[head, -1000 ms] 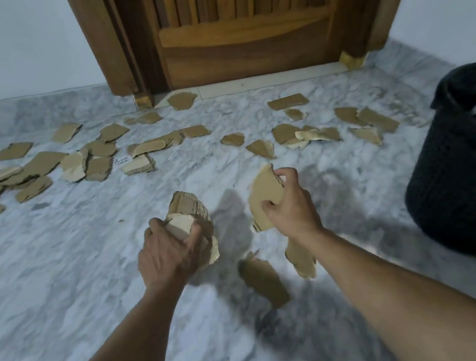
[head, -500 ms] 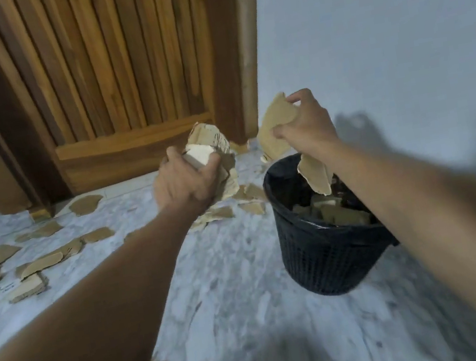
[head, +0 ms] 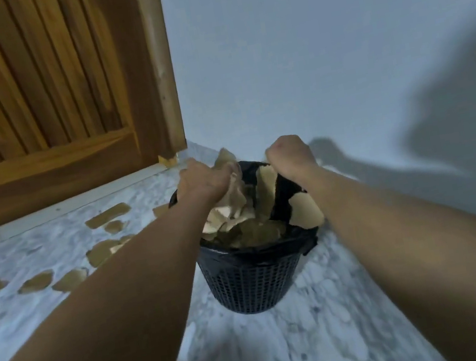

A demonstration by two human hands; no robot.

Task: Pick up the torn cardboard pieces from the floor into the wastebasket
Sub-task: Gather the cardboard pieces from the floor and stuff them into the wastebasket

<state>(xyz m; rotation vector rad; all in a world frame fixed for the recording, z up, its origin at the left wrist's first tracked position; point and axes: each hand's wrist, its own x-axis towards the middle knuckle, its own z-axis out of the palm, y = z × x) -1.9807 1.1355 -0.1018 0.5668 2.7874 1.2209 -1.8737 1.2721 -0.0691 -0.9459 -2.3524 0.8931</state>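
1. Marble floor (head: 291,354), white veined with grey, lies nearest.
2. On it stands a black mesh plastic wastebasket (head: 249,282), partly filled with torn brown cardboard pieces (head: 257,230).
3. Above its rim, the left hand (head: 204,182) clutches a wad of cardboard; the right hand (head: 290,159) is fisted over hanging scraps.
4. More scattered cardboard scraps (head: 70,279) lie left, before a slatted wooden door (head: 41,87).

A slatted wooden door (head: 35,88) fills the upper left; a pale wall (head: 317,41) stands right, above grey-veined marble floor (head: 320,340).
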